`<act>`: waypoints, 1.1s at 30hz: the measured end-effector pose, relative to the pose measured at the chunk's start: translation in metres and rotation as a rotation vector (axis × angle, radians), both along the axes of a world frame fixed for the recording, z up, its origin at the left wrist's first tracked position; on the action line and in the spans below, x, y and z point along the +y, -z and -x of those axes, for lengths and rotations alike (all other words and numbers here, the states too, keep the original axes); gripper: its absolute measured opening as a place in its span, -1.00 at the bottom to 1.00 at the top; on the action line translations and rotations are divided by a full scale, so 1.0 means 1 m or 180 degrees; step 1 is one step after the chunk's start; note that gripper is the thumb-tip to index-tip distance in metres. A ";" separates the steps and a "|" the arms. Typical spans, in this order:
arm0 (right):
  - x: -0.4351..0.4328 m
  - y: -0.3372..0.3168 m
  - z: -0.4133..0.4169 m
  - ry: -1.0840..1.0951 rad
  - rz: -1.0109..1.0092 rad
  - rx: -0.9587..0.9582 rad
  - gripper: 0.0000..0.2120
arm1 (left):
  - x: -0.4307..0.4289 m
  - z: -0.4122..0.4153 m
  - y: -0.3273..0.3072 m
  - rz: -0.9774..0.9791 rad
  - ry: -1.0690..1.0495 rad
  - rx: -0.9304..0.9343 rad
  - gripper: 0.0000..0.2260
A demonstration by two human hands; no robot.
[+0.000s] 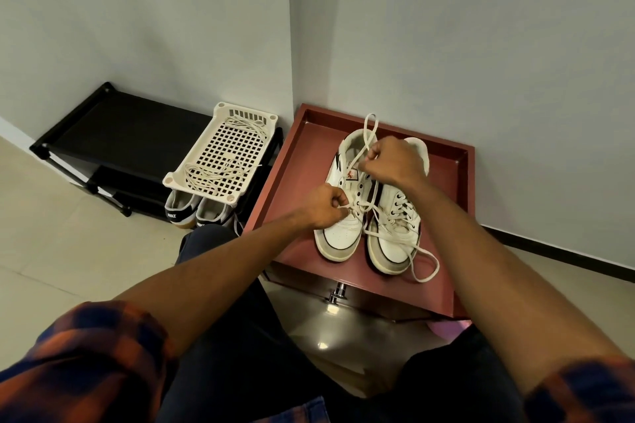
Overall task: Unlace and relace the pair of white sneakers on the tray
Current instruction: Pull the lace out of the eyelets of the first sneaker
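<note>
Two white sneakers (343,233) sit side by side mid-tray, toes to the near edge; the red tray (299,154) is tucked in the wall corner. The left sneaker (338,240) is the one being worked: upper eyelets bare, lace (366,124) threaded only through the low rows. The left hand (324,204) has its fingers curled, pinching that lace by the low eyelets. The right hand (393,161) is curled too, pinching the lace over the tongue, with a loop standing up on the far side. The right sneaker (391,247) looks fully laced but untied, its ends trailing over the near tray floor. Judgement: less than half done, since the right shoe looks untouched; can't tell if the left lace is coming out or going in. Off left, a white basket (247,110) holding loose laces (213,172) sits on a black rack (113,127).
</note>
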State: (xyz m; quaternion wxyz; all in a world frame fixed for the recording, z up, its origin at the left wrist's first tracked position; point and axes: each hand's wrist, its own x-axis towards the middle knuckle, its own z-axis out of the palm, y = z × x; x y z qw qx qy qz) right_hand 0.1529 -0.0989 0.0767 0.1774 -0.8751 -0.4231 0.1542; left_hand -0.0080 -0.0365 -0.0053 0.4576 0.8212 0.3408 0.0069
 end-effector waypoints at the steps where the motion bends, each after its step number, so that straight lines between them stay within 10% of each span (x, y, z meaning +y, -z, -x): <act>1: -0.009 0.006 0.004 0.0043 0.0084 -0.0202 -0.82 | 0.000 -0.003 0.000 -0.0001 -0.0041 -0.0017 -0.93; 8: -0.044 0.043 0.011 0.0096 0.0276 0.0066 -0.87 | 0.000 -0.005 0.007 0.0124 -0.0211 -0.0237 -0.90; 17: 0.023 -0.037 -0.017 0.0680 -0.1204 0.1665 -0.77 | 0.003 -0.006 0.004 0.0391 -0.0203 -0.0268 -0.93; 19: 0.031 -0.036 -0.019 0.0892 -0.1126 0.1315 -0.58 | 0.004 -0.007 0.004 0.0434 -0.0149 -0.0280 -0.93; 23: 0.008 -0.015 0.000 0.0536 -0.0565 0.0424 -0.90 | 0.008 -0.006 0.010 0.0326 -0.0115 -0.0371 -0.92; 33: -0.036 0.053 0.038 -0.0443 0.0421 -0.0056 -0.91 | 0.005 -0.006 0.025 0.0107 -0.0175 -0.0593 -0.87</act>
